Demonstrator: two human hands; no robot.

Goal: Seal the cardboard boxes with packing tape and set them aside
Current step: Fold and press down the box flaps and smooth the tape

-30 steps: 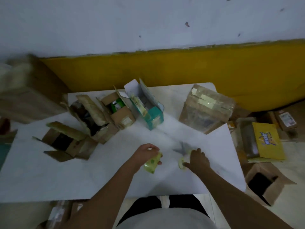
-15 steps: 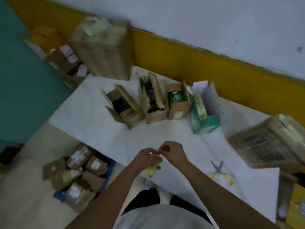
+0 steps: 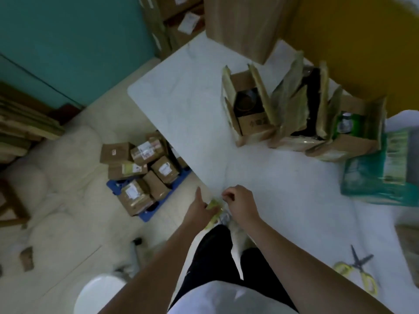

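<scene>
The left hand [image 3: 199, 208] grips the tape [image 3: 213, 204], a small yellow-green roll, with its thumb stuck out straight toward 12 o'clock. The right hand [image 3: 240, 203] sits just beside it at 3 o'clock. Its fingers are curled and the tips are drawn into a pinch by the roll; whether the tape's free end lies between them is too small and blurred to tell. Both hands hover over the near edge of the table [image 3: 181, 123], a smooth white top.

Yellow-handled scissors [image 3: 357, 269] lie flat on the table at 4 o'clock from the right hand, well apart from it.

The open boxes [image 3: 250, 114] stand in a row at 1 o'clock from the hands, well apart, so the right hand is the nearer. They are brown corrugated card with ragged flaps standing up. The nearest one's long axis runs roughly 12 to 6, so I judge a strip would go down along that line once the flaps are folded shut. A glossy teal box [image 3: 381, 175] sits at 2 o'clock, at the end of the row.

Sealed boxes [image 3: 140, 171], labelled and taped, are heaped on a blue tray [image 3: 147, 215] on the floor at 10 o'clock. A big box [image 3: 244, 26] stands at the table's far end.
</scene>
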